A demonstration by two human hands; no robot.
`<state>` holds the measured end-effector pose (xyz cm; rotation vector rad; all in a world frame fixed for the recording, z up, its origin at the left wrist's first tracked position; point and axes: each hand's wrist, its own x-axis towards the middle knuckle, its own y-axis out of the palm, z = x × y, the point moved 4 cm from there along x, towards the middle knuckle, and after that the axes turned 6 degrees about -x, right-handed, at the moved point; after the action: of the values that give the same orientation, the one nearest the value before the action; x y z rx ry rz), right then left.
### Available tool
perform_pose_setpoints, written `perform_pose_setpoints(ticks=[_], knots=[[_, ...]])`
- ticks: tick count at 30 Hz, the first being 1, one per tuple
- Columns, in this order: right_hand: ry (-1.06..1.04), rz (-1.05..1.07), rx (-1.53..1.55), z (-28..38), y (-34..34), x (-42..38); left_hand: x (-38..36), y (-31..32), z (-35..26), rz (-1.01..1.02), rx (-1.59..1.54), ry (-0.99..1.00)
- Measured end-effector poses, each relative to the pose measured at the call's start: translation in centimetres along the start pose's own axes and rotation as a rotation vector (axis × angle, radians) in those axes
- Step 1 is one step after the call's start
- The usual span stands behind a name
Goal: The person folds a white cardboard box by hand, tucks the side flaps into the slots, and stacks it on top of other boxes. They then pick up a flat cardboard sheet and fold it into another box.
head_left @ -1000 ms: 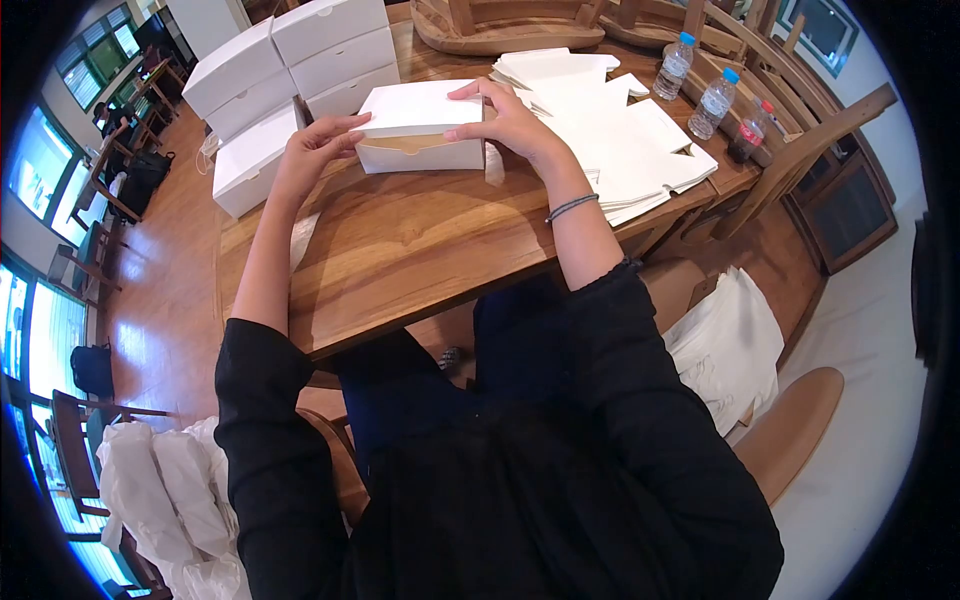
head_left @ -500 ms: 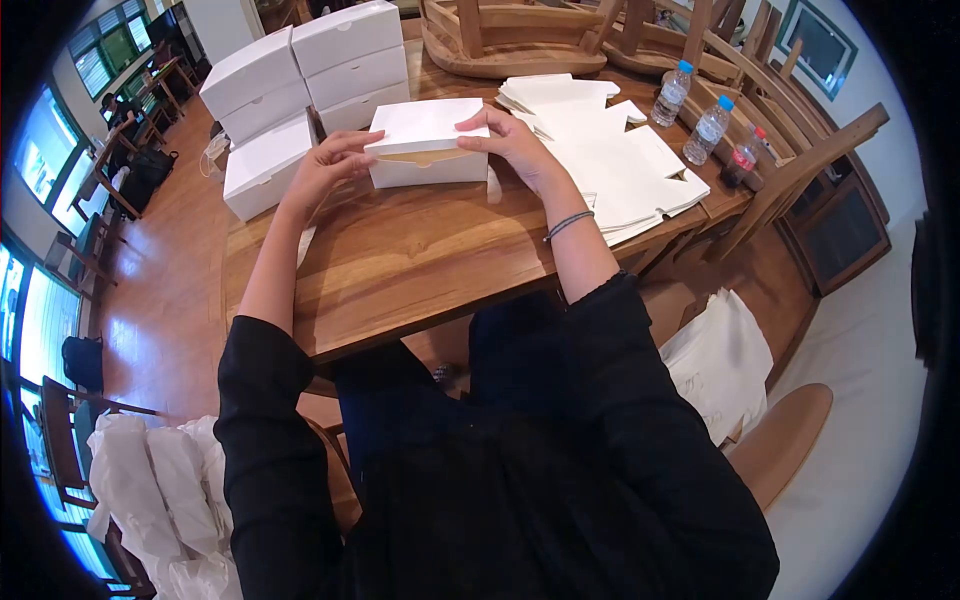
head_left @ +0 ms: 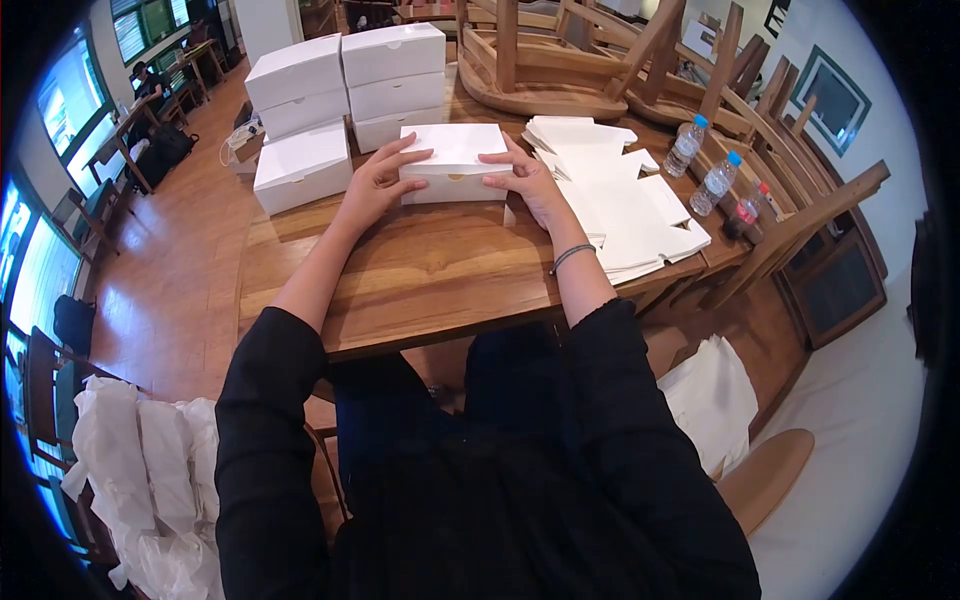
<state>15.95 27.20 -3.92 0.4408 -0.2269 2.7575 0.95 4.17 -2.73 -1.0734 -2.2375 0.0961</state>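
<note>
box [head_left: 453, 191] at upper centre, its inside hidden under the lid [head_left: 455, 146], chairs [head_left: 548, 98] cut off along top edge, bags [head_left: 150, 475] cut off lower left, distant person [head_left: 149, 85] too small upper left

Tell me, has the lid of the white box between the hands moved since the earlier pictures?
Yes, downward: judged against the box's front wall, the lid has come down, and far less tan shows between them.

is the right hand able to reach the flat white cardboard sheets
Probably yes: nothing visible blocks the right hand from the flat white cardboard sheets, though it holds a rectangular white cardboard box.
</note>
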Motion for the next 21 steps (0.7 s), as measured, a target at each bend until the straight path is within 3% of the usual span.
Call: perform_pose_setpoints(ticks=[2,8,11,21], knots=[[-0.002,-0.005,-0.002,-0.35,-0.10,0.14,-0.07,-0.02,-0.17,-0.001,-0.023,-0.031],[-0.012,-0.016,-0.019,0.12,0.13,0.03,-0.02,-0.03,-0.16,0.029,0.175,0.129],[-0.014,-0.014,-0.018,0.17,0.22,-0.07,-0.21,0.20,-0.34,0.048,0.025,0.037],[0.023,-0.024,-0.028,0.01,0.18,-0.10,-0.10,0.12,0.46,0.026,0.001,0.036]])
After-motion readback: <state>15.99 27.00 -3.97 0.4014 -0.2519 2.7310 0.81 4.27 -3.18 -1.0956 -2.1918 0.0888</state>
